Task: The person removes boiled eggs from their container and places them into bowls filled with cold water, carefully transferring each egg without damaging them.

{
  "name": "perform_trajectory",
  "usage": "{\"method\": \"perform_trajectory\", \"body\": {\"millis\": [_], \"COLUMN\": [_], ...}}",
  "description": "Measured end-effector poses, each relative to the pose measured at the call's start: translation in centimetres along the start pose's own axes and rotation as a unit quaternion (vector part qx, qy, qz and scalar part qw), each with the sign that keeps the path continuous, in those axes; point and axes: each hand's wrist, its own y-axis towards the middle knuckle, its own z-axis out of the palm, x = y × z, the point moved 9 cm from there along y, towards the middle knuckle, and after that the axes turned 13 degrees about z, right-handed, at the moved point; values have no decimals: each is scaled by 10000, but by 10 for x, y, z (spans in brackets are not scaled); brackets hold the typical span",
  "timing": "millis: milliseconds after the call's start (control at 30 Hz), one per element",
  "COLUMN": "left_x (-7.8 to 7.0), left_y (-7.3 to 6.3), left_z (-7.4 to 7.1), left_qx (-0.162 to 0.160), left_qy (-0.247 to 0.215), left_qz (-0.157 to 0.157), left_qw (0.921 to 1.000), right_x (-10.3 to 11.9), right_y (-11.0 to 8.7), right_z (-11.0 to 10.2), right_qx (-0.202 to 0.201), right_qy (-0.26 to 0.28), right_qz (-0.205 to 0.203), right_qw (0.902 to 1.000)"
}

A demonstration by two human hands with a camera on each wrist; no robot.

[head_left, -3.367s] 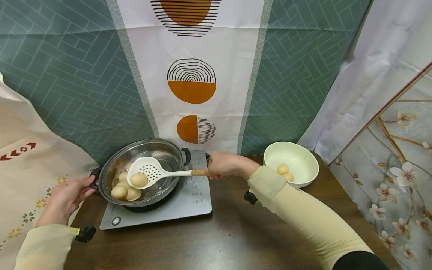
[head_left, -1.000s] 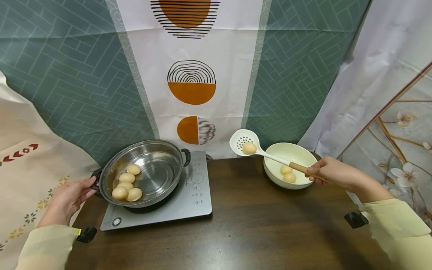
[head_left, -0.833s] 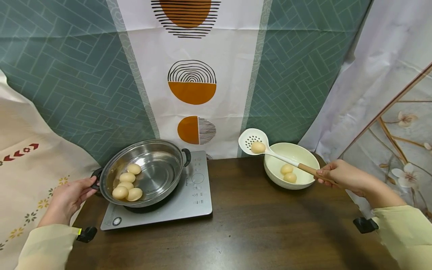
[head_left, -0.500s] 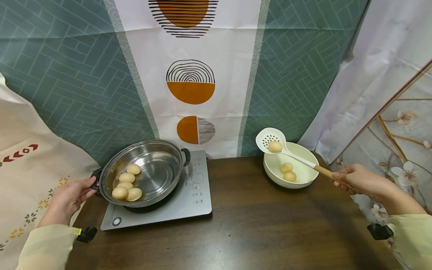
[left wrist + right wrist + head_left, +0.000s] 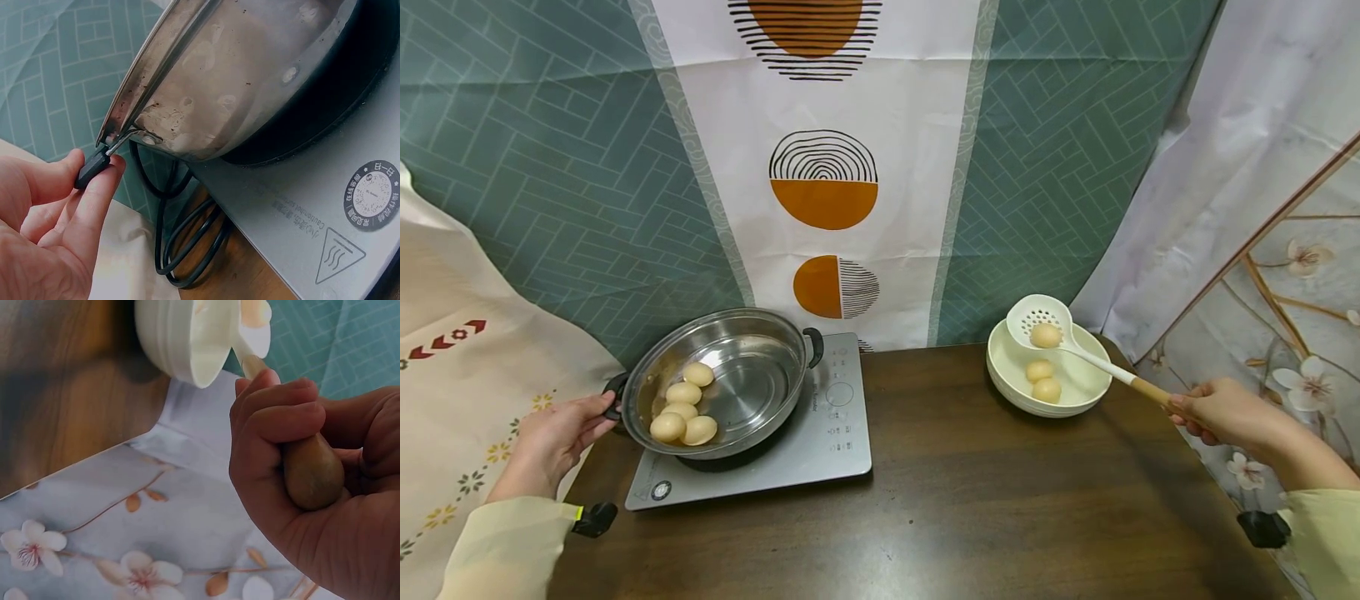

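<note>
The skimmer (image 5: 1097,362) just swung right and now hangs over the far side of the bowl (image 5: 1086,375) with one egg (image 5: 1046,336) aboard, so that carry looks nearly done. The right hand (image 5: 1228,412) wraps its fingers round the wooden end; the left hand (image 5: 560,435) pinches the pot handle (image 5: 614,395), five eggs (image 5: 682,393) inside, left.

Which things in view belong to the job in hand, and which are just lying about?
Likely in the job: left hand gripping the pan, right hand holding the slotted spoon, eggs, bowl, cooktop under the pan.

Apparently just there: black cord, printed backdrop, floral sheet, cream cloth.
</note>
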Motion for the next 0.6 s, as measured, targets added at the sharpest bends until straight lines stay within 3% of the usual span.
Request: {"method": "perform_trajectory", "body": {"millis": [600], "left_x": [1], "left_y": [0], "left_z": [-1], "left_qx": [-111], "left_qy": [46], "left_qz": [-61], "left_qw": [9999], "right_x": [-25], "right_y": [-1], "right_z": [-10], "right_qx": [-449], "right_qy": [-214], "right_qz": [219], "right_qw": [9985]}}
